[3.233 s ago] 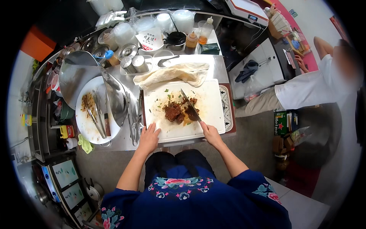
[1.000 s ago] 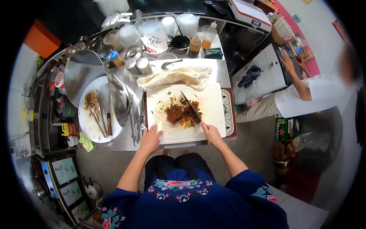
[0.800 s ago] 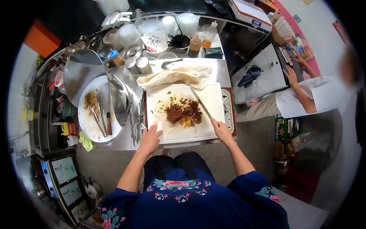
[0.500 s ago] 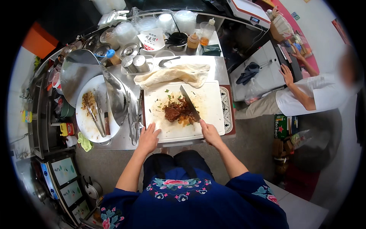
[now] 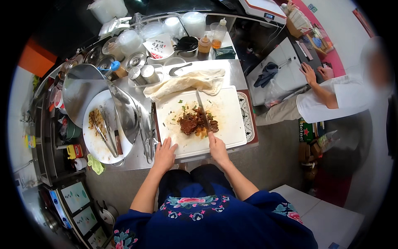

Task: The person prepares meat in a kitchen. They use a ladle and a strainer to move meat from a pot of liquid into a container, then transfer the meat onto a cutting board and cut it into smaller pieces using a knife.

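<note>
On the white cutting board (image 5: 230,110) lies a heap of chopped brown meat (image 5: 188,123), with green bits and brown sauce stains around it. My right hand (image 5: 217,148) is closed round the handle of a kitchen knife (image 5: 202,108). The blade points away from me and cuts down into the right part of the meat. My left hand (image 5: 166,155) rests on the board's near left corner, fingers stretched and spread, holding nothing. A cream cloth (image 5: 188,84) is bunched along the board's far edge.
At left, a white plate (image 5: 92,141) carries food scraps, tongs and a knife, beside a curved metal shield (image 5: 124,108). Cans (image 5: 149,74), sauce bottles (image 5: 204,47) and plastic tubs crowd the back. Another person (image 5: 331,97) stands at right by a cabinet.
The knife has shifted left, from the meat's right edge into the heap, and stands more upright. My right hand moved left with it. The other person's hands have moved slightly.
</note>
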Action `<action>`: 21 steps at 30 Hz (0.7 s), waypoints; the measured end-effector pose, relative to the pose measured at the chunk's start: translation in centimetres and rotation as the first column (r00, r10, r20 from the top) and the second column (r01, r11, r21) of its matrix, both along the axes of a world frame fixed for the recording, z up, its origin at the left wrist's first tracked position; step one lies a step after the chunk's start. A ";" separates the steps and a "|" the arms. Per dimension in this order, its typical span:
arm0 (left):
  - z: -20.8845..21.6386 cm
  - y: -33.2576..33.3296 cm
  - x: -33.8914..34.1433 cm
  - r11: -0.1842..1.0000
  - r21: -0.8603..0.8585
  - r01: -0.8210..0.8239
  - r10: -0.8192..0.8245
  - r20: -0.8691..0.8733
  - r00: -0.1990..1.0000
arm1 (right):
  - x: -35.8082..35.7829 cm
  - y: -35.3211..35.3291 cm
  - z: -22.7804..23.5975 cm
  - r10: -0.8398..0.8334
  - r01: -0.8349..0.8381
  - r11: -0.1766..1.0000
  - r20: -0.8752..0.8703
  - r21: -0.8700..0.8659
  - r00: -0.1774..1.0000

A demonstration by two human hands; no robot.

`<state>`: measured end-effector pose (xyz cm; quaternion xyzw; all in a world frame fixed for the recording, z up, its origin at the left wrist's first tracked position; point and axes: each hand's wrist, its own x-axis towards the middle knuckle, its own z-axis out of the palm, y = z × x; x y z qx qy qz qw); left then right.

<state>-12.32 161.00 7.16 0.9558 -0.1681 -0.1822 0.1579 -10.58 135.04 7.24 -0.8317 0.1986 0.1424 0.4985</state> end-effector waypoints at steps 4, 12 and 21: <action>-0.4 0.0 0.2 1.000 -0.002 0.029 -0.029 0.031 0.999 | -0.2 0.9 0.5 0.008 -0.010 0.999 -0.044 -0.039 0.999; -0.2 0.2 0.4 0.998 -0.021 0.062 -0.061 0.027 0.998 | -0.3 0.0 1.1 -0.093 0.090 0.995 -0.052 -0.052 0.994; -0.6 0.8 0.6 0.991 0.041 0.128 -0.130 0.055 0.990 | -2.2 0.7 0.7 -0.180 0.181 0.983 0.042 -0.029 0.983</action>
